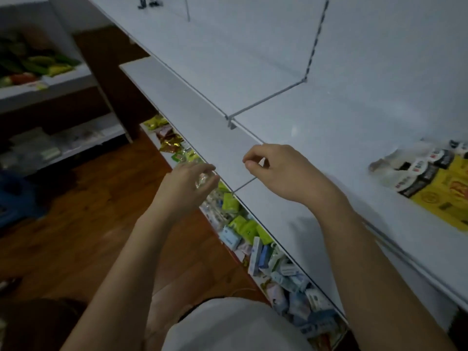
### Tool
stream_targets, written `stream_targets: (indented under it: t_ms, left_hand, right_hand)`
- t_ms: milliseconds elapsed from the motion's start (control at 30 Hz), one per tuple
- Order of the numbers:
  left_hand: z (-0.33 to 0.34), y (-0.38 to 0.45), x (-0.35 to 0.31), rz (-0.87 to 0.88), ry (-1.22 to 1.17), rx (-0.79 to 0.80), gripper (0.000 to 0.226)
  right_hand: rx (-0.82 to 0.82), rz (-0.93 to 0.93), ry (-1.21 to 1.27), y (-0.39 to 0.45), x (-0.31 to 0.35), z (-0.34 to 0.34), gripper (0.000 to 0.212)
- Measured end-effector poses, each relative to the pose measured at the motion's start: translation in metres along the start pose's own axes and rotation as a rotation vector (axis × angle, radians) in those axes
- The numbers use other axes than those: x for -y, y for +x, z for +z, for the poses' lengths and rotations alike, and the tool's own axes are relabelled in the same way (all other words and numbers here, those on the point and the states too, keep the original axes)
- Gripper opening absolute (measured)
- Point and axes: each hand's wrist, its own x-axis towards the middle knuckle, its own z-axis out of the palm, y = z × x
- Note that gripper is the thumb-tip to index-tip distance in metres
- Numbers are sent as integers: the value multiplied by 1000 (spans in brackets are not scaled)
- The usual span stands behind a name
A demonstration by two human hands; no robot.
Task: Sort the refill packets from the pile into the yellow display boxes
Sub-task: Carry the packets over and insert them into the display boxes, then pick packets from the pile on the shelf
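we see both hands held out over the front edge of a white shelf (192, 102). the right hand (281, 171) sits above the shelf near its front edge, thumb and forefinger pressed together in a pinch right at a thin wire divider (244, 184) that runs back across the shelf; whether they grip the wire itself we cannot tell. the left hand (187, 183) hovers just off the front edge, fingers curled around something small and clear (202, 179), too blurred to name. the yellow display box (440, 196) lies toward the right end of the shelf, well apart from both hands, with black and white refill packets (415, 168) in it and heaped at its left side. below the front edge, a lower shelf holds a jumble of green, blue and white packets (243, 229). the floor (76, 211) is brown wood
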Motion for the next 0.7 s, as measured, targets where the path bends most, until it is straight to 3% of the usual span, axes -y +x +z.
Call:
stream_targets:
  t_ms: [367,700]
  left_hand:
    - [-76,-78,263,-651,-37,106,54]
    - [-99,-5,379,-774,-145,170,52]
  right_hand:
    - [409,188,33,129,80,157,14]
    - [482,148,46,280,126,215,16]
